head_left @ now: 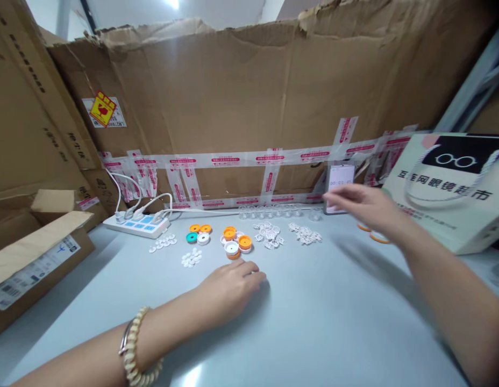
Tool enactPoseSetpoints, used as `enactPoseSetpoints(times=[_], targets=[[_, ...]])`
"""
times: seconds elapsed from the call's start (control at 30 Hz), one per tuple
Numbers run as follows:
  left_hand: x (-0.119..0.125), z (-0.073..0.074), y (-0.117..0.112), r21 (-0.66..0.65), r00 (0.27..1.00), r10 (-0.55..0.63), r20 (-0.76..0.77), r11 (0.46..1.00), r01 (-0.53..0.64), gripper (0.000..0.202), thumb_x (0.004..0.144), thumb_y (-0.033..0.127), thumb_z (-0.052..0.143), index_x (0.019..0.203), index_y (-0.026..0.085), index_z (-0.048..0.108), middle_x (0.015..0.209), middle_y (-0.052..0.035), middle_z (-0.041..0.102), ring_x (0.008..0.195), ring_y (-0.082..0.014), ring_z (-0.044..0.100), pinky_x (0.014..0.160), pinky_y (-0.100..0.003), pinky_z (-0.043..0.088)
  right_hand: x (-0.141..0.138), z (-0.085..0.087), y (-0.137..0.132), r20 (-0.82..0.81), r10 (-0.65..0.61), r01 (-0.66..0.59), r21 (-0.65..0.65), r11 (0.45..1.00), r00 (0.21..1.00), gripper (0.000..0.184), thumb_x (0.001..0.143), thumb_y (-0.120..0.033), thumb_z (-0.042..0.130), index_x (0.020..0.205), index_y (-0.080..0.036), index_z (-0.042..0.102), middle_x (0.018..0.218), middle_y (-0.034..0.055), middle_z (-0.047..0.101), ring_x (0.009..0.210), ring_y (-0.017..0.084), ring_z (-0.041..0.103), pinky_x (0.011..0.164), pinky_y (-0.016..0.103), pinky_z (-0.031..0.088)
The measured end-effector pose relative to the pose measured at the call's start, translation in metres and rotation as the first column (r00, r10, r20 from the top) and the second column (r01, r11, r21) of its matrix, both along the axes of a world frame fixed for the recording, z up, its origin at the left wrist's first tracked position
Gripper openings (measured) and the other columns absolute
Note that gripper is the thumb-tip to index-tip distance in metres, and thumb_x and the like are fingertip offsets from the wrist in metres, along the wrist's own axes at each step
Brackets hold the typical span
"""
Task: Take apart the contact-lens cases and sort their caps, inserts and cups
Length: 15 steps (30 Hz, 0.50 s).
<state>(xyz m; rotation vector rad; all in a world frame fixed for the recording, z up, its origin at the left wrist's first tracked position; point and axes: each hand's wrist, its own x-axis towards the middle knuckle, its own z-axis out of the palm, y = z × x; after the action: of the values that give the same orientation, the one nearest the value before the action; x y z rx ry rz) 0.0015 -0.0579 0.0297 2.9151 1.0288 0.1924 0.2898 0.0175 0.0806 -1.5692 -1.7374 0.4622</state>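
Observation:
My left hand [235, 287] rests low over the tabletop, its fingers loosely curled downward, so anything beneath them is hidden. Just beyond it sits a cluster of orange and white round plastic wheels [243, 242]. A smaller group of orange, teal and white wheels [192, 237] lies to its left. My right hand [360, 203] is raised, slightly blurred, with fingers stretched out in front of an upright phone [340, 177] showing a timer. Nothing shows in that hand; I cannot tell if it touches the phone. Orange rings [379, 237] lie partly behind my right wrist.
Small white parts lie in piles [269, 235] [305, 234], with white discs [192, 258] on the left. Clear round pieces [269, 212] line the back. A power strip [138, 224], an open carton [43, 258], a paper bag [455, 193] and a cardboard wall [233, 97] surround the table.

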Motion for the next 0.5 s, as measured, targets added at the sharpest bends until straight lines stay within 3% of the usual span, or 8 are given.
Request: enactPoseSetpoints(times=[0.07, 0.1, 0.17, 0.27, 0.5], targets=[[0.002, -0.002, 0.002, -0.026, 1.000, 0.018, -0.008, 0.999, -0.018, 0.025, 0.085, 0.009, 0.037, 0.096, 0.014, 0.058, 0.090, -0.0097, 0.059, 0.081, -0.0189, 0.056, 0.070, -0.030, 0.049, 0.038, 0.004, 0.009, 0.153, -0.368, 0.360, 0.079, 0.930, 0.917, 0.020, 0.080, -0.035, 0.050, 0.086, -0.019, 0.058, 0.087, 0.0088, 0.063, 0.081, 0.021, 0.055, 0.070, 0.031, 0.039], [0.001, -0.003, 0.003, -0.039, 1.000, 0.023, 0.000, 0.999, -0.023, 0.025, 0.086, 0.010, 0.036, 0.092, 0.014, 0.060, 0.088, -0.0094, 0.059, 0.080, -0.0186, 0.056, 0.069, -0.029, 0.049, 0.055, 0.002, 0.013, 0.251, -0.437, 0.443, 0.036, 0.896, 0.863, 0.019, 0.080, -0.035, 0.050, 0.086, -0.018, 0.057, 0.086, 0.0098, 0.063, 0.079, 0.022, 0.055, 0.068, 0.032, 0.038], [0.000, -0.003, 0.004, -0.063, 0.999, 0.031, 0.024, 0.998, -0.030, 0.026, 0.086, 0.010, 0.036, 0.088, 0.014, 0.061, 0.085, -0.0091, 0.059, 0.078, -0.0183, 0.056, 0.068, -0.029, 0.049, 0.079, -0.004, 0.017, 0.422, -0.435, 0.519, -0.102, 0.849, 0.795, 0.022, 0.076, -0.038, 0.056, 0.077, -0.016, 0.057, 0.083, 0.0114, 0.062, 0.077, 0.023, 0.054, 0.065, 0.032, 0.037], [-0.002, -0.004, 0.005, -0.104, 0.996, 0.069, 0.054, 0.993, -0.063, 0.025, 0.085, 0.009, 0.038, 0.087, 0.013, 0.063, 0.085, -0.0091, 0.060, 0.079, -0.0182, 0.057, 0.071, -0.029, 0.049, 0.093, -0.014, 0.018, 0.535, -0.330, 0.517, -0.245, 0.820, 0.778, 0.030, 0.071, -0.046, 0.059, 0.069, -0.016, 0.054, 0.078, 0.0119, 0.061, 0.074, 0.023, 0.054, 0.061, 0.031, 0.036], [-0.005, -0.005, 0.002, -0.145, 0.984, 0.154, 0.088, 0.980, -0.140, 0.023, 0.082, 0.008, 0.042, 0.082, 0.014, 0.065, 0.082, -0.0084, 0.059, 0.078, -0.0186, 0.058, 0.070, -0.030, 0.048, 0.092, -0.026, 0.026, 0.540, -0.253, 0.469, -0.309, 0.827, 0.803, 0.024, 0.066, -0.035, 0.064, 0.074, -0.019, 0.048, 0.086, 0.0121, 0.061, 0.072, 0.021, 0.056, 0.060, 0.029, 0.037]])
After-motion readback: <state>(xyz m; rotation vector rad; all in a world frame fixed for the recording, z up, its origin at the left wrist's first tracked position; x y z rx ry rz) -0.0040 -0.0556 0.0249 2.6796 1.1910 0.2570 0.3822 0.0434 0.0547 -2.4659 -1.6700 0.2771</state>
